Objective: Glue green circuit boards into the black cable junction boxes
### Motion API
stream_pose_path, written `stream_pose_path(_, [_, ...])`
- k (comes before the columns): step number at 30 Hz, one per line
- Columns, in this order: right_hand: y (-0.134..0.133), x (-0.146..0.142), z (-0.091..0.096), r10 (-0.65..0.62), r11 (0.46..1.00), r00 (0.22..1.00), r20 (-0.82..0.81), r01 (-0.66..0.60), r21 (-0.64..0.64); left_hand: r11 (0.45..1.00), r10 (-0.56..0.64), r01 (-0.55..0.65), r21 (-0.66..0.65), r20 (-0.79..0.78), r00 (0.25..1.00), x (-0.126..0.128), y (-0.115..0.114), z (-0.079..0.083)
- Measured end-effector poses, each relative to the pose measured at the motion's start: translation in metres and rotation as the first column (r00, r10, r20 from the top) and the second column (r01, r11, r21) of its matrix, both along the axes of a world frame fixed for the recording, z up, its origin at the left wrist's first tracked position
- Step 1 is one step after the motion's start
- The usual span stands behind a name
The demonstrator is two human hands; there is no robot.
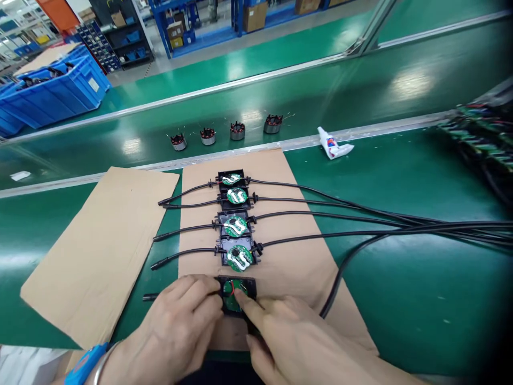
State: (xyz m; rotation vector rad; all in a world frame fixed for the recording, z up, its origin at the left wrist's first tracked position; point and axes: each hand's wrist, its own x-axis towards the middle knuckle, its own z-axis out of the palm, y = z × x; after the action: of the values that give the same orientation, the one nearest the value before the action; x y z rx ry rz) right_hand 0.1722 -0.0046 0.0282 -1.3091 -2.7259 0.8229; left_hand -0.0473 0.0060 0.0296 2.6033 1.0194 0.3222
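Note:
A small black plastic case (251,289) lies on the cardboard near me, with a green circuit board (231,299) and a red wire in it. My left hand (180,315) pinches the case's left end, where a short black cable (150,297) comes out. My right hand (280,326) grips the right side, its index fingertip pressed on the board. The fingers hide part of the case. Beyond it, several open black cases (236,243) stand in a column, each with a round green board (239,258) bearing white paste and black cables on both sides.
Long black cables (360,231) run right across the green bench. A second cardboard sheet (96,246) lies left. Several motor stators (237,131) line the far strip near a crumpled white tube (333,145). Blue bins (60,88) stand far left; a pile of boards (481,139) is at right.

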Motion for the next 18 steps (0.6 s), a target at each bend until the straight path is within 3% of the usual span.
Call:
stream_pose_path(3, [0.002, 0.009, 0.006, -0.098, 0.978, 0.994, -0.042, 0.088, -0.19, 0.985, -0.163, 0.165, -0.051, 0.044, 0.986, 0.002, 0.001, -0.007])
stream_pose_path(6, [0.0, 0.015, 0.007, -0.167, 0.96, 0.985, -0.044, 0.153, -0.233, 0.967, -0.241, 0.244, -0.071, 0.04, 0.97, 0.001, 0.002, -0.018])
stream_pose_path(10, [-0.008, 0.014, 0.001, -0.096, 0.995, 0.992, -0.076, 0.094, -0.038, 0.967, -0.238, 0.24, -0.083, 0.034, 0.971, -0.002, 0.001, -0.024])
stream_pose_path(12, [-0.011, 0.011, -0.004, -0.053, 0.992, 0.995, -0.08, 0.061, 0.112, 0.966, -0.231, 0.232, -0.111, 0.021, 0.973, -0.002, -0.001, -0.023])
stream_pose_path(14, [-0.011, 0.008, -0.009, -0.065, 0.981, 0.994, -0.083, 0.079, 0.176, 0.965, -0.218, 0.216, -0.145, 0.003, 0.976, -0.002, -0.002, -0.022])
stream_pose_path(16, [-0.008, 0.007, -0.012, -0.126, 0.987, 0.987, -0.099, 0.135, 0.09, 0.967, -0.193, 0.189, -0.17, -0.009, 0.981, 0.0, -0.003, -0.021])
stream_pose_path(18, [-0.003, 0.008, -0.011, -0.203, 0.977, 0.977, -0.068, 0.197, -0.087, 0.971, -0.171, 0.167, -0.172, -0.008, 0.985, 0.001, -0.004, -0.021])
